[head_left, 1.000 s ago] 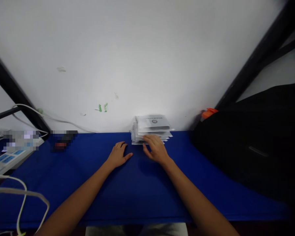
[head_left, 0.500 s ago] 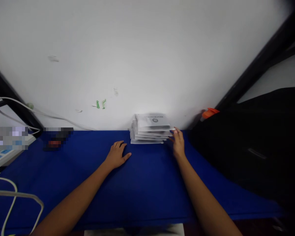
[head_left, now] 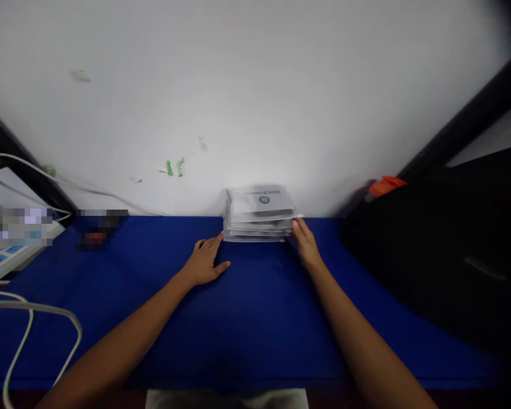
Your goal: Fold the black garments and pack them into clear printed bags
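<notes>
A stack of several flat white plastic packets (head_left: 262,203) lies on the blue tabletop (head_left: 255,307) against the wall. The top packet carries dark lettering and a round logo, seen upside down. At the stack's front left corner is my left hand (head_left: 204,261), open, palm down, with its index fingertip at the packets' edge and its thumb spread apart. My right hand (head_left: 305,241) rests against the right edge of the stack. Its fingers are stretched out along the packet ends, partly hidden by them, and it does not close round the stack.
A black bag-like thing (head_left: 434,250) fills the right side, with an orange object (head_left: 386,186) behind it. On the left are a white power strip (head_left: 8,258), a pale cable (head_left: 79,324) and a blurred dark item (head_left: 104,227). A white wall (head_left: 255,96) closes off the back.
My left hand has reached the stack's left corner. My right hand has moved in against the right edge, and the packets sit more evenly. The view has shifted slightly.
</notes>
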### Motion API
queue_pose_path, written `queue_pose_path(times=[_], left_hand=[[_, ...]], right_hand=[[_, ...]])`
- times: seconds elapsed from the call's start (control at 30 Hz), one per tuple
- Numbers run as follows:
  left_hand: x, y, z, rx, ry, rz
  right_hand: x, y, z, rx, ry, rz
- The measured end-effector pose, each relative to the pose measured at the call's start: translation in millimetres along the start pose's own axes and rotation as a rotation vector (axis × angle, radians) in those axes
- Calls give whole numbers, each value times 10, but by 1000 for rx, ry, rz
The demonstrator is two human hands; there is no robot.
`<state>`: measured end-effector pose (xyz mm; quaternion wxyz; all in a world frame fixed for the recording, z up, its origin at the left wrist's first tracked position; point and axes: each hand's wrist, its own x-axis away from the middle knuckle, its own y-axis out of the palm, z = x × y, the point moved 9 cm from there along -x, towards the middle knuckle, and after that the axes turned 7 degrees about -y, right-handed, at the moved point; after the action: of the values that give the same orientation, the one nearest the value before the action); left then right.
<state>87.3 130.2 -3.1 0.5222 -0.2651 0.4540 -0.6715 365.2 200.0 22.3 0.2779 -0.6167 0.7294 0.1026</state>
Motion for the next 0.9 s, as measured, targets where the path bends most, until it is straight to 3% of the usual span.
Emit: queue_pose_path(times=[0.27, 0.57, 0.9], left_hand=[[29, -64, 17, 36, 20, 69], [70, -141, 100, 134, 99, 91], [89, -153, 76, 111, 86, 93]], right_hand=[[21, 129, -208, -66, -14, -56], [61, 132, -193, 123, -25, -6], [63, 97, -112, 260, -16, 62]])
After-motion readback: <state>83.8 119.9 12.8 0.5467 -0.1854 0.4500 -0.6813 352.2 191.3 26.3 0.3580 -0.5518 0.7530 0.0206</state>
